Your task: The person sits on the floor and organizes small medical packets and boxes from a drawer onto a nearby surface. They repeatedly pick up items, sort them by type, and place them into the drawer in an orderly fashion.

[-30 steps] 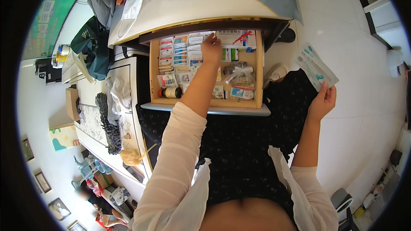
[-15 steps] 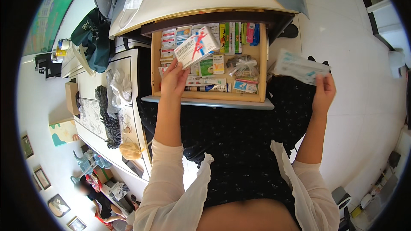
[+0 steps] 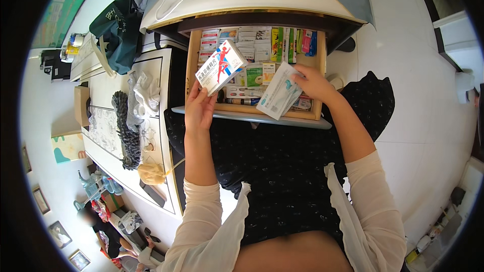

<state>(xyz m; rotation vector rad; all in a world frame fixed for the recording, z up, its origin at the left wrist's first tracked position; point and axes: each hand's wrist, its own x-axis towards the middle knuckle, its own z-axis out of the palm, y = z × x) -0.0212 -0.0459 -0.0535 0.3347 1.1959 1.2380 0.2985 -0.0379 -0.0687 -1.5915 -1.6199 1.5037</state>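
Above drawer (image 3: pixel 321 63): your left hand (image 3: pixel 199 111) pinched one box (image 3: pixel 220 68); your right hand (image 3: pixel 317 86) pinched overlapping packets (image 3: pixel 279 92), which uneven finger pressure risked shedding.

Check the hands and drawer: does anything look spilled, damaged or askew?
Nothing looks spilled or damaged. The white box in the left hand and the white packets in the right hand slant over the open drawer, but being handheld, neither seems odd.

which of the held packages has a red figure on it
The white box in the left hand: its face carries a red human-like figure, while the pale packets in the right hand show teal marks, no red figure.
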